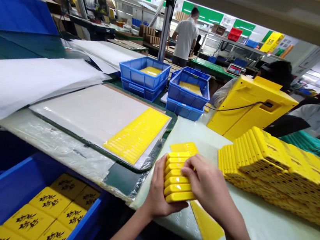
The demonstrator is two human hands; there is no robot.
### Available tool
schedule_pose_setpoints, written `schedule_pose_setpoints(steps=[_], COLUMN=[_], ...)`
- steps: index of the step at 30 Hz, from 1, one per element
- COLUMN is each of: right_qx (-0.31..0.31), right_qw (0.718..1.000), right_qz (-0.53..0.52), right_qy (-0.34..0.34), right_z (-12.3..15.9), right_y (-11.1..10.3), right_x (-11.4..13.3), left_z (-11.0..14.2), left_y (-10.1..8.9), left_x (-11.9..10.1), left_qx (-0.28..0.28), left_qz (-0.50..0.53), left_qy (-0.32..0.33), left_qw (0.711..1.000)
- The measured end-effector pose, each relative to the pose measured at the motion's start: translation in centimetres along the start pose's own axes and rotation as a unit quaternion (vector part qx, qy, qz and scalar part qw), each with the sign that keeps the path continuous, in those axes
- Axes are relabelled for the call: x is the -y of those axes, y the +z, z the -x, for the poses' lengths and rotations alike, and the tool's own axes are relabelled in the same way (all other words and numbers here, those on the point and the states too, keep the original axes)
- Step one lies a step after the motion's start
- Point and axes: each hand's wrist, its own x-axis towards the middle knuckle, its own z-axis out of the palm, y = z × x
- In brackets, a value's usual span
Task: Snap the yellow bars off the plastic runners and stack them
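A stack of several yellow plastic cases (176, 179) is held above the front of the table. My left hand (158, 194) is wrapped round its left side and underside. My right hand (203, 179) has its fingers curled in a pinch against the stack's right side; whatever lies between those fingertips is hidden. Behind the stack a yellow sheet (184, 147) lies on the table, and another yellow sheet (206, 224) sticks out below my right wrist. To the left, a yellow sheet of strip-like stickers (138, 135) rests on a pale board (91, 105).
Rows of yellow cases (283, 167) stand at the right, near a tilted yellow device (250, 108) with a cable. Stacked blue bins (144, 72) sit at the back. A blue crate (88, 217) with printed yellow boxes is at lower left. A person (185, 36) stands farther back.
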Motion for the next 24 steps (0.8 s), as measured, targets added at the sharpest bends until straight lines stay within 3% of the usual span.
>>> schedule_pose_setpoints(steps=[3,5,7,10,14,17,19,22,24], right_qx=[-0.099,-0.15,-0.126,-0.021,0.032,0.006,-0.061,-0.133,-0.1], right_qw=[0.991,0.986,0.991,0.991,0.999,0.995,0.985,0.988,0.993], right_qz=[0.071,0.043,-0.046,-0.131,-0.042,0.078,0.121,0.035,-0.055], right_qy=[0.055,0.056,0.025,-0.011,-0.007,0.061,0.103,0.07,0.024], right_z=[-0.5,-0.9,-1.3,-1.7,-2.0,-2.1,-2.3,-2.6,-2.9], right_y=[-1.3,-1.7,-1.5,-0.3,0.4,-0.5,-1.3,-1.7,-1.2], right_x=[-1.8,-2.1,-1.5,0.4,1.2,-0.3,-1.5,-1.8,-1.0], left_z=[-0.1,-0.1,0.0,0.1,0.1,0.1,0.1,0.1,0.1], left_y=[0.1,0.1,0.1,0.0,-0.1,-0.1,0.0,0.0,-0.1], left_x=[0.4,0.5,0.6,0.5,0.4,0.4,0.6,0.7,0.8], left_qx=[-0.004,-0.005,-0.004,0.001,0.0,-0.005,-0.009,-0.01,-0.007], left_qz=[0.003,0.005,0.003,-0.007,-0.017,-0.018,-0.018,-0.015,-0.014], left_qy=[0.004,0.005,0.003,-0.005,0.001,0.01,0.015,0.012,0.007], left_qw=[1.0,1.0,1.0,1.0,1.0,1.0,1.0,1.0,1.0])
